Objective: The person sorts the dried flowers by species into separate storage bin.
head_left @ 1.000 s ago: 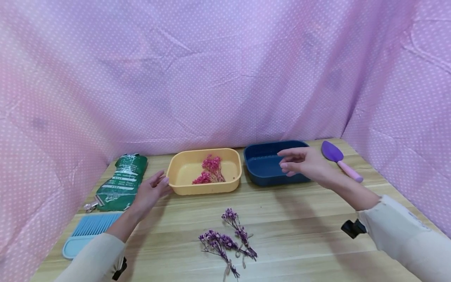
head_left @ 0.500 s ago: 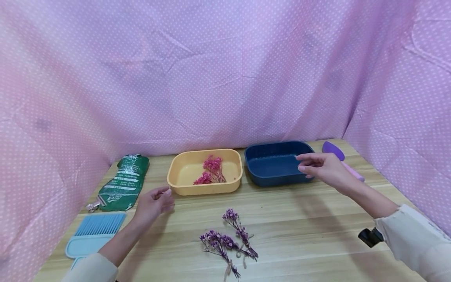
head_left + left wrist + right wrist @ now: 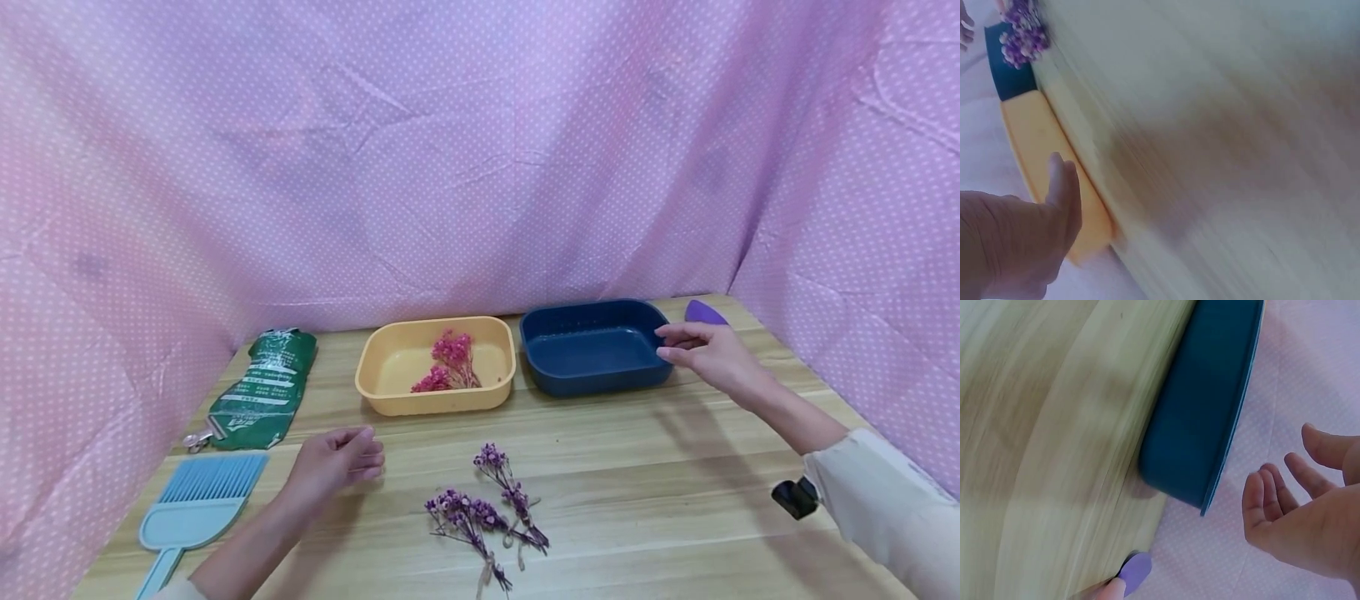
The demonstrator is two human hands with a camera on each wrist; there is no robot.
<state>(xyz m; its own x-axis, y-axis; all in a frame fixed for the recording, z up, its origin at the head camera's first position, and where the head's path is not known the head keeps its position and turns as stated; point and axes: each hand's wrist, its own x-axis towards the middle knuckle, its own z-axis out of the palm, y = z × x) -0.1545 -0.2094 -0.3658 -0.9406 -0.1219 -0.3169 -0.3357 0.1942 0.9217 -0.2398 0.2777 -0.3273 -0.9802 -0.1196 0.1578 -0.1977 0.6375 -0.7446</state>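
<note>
My left hand point(image 3: 333, 465) hovers over the table in front of the yellow tub point(image 3: 435, 403), fingers relaxed and holding nothing. Two pink flower sprigs point(image 3: 452, 354) lie inside that tub. At the right end of the dark blue tub point(image 3: 592, 382), my right hand point(image 3: 708, 354) is raised with loosely bent fingers and nothing in them. In the right wrist view, a gap shows between its thumb and fingers. Bunches of dried purple flowers point(image 3: 457, 510), tied with twine, lie on the near middle of the table. Behind the right hand, a purple trowel point(image 3: 703, 313) is mostly hidden.
On the left lie a green printed bag point(image 3: 262, 392) with a metal clip point(image 3: 198, 438) and a light blue brush point(image 3: 191, 517). A pink dotted cloth point(image 3: 480, 167) hangs behind and at the sides of the wooden table point(image 3: 615, 500).
My right hand has moved right, from over the blue tub to its right end, covering the trowel's handle. My left hand has drawn back from the yellow tub toward me, uncovering the brush handle.
</note>
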